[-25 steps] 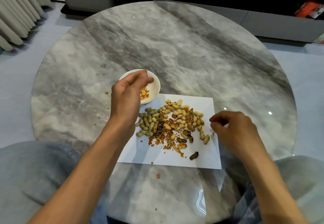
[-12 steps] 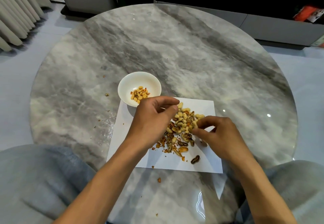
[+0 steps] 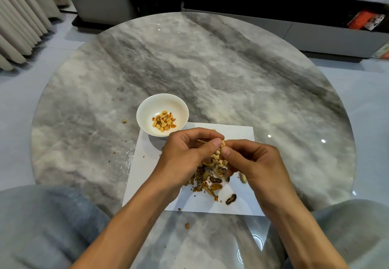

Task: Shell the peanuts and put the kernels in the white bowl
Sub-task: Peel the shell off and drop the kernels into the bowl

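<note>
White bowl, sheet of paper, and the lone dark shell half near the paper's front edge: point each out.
white bowl (image 3: 147,105), head view, bare inner wall.
sheet of paper (image 3: 237,134), head view, bare far right corner area.
dark shell half (image 3: 231,199), head view, its middle.

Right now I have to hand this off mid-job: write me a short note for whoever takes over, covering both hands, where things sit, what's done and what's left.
Left hand and right hand: both pinch one peanut between the fingertips, above the pile; it is not visibly split yet.
White bowl: on the marble table, overlapping the far left corner of the paper sheet, with a small heap of kernels inside.
Pile of peanuts: on the sheet, partly hidden by the hands; empty shells lie on its near side.
Done: some kernels in the bowl.
Left: crack this peanut, drop its kernels in the bowl, then work through the pile.
</note>
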A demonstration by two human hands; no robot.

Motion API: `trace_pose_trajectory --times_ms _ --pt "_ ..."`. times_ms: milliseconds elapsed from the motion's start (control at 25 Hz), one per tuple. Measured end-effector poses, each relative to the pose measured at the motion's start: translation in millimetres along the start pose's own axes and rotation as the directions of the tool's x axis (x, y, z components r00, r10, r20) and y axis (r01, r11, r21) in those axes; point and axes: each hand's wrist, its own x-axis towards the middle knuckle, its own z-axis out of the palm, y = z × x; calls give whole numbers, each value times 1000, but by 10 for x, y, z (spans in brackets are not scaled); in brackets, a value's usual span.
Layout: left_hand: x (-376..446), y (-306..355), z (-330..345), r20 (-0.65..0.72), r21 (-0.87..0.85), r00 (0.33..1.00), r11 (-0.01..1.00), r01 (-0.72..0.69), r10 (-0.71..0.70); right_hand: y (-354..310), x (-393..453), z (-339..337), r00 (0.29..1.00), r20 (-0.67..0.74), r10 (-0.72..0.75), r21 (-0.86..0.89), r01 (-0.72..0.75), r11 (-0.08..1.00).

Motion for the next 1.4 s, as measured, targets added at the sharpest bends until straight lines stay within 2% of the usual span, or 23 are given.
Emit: trace_pose_trajectory --times_ms 200,360,720,840,920,1040,1120,1200,1400 --pt "-14 -12 15 9 -92 1000 996 17 -16 44 -3 100 999 -39 6 116 -1 993" --pt "-50 -46 53 41 -191 999 981 28 -20 56 -7 119 997 -59 -48 89 53 995" --pt "-92 -146 207 -61 -236 995 967 -97 84 74 -41 215 985 -151 -85 116 103 988" --pt "-110 -138 220 -54 -179 994 979 -101 93 82 -39 214 985 -172 -9 186 42 982" --pt "-120 -99 173 -2 -118 993 986 -115 116 69 -13 155 989 -145 38 221 -6 975" --pt "-113 -85 79 35 180 959 942 -282 280 35 28 75 993 -91 78 204 -58 977" --pt "-95 -93 63 3 289 939 899 -329 343 21 32 54 994 -69 83 193 -68 979" --pt "-93 -92 56 -27 295 940 901 -319 341 -7 33 47 996 -54 76 185 -65 981" --pt "-96 -52 30 33 337 924 866 -369 382 -65 60 -3 998 -28 58 95 -56 994"
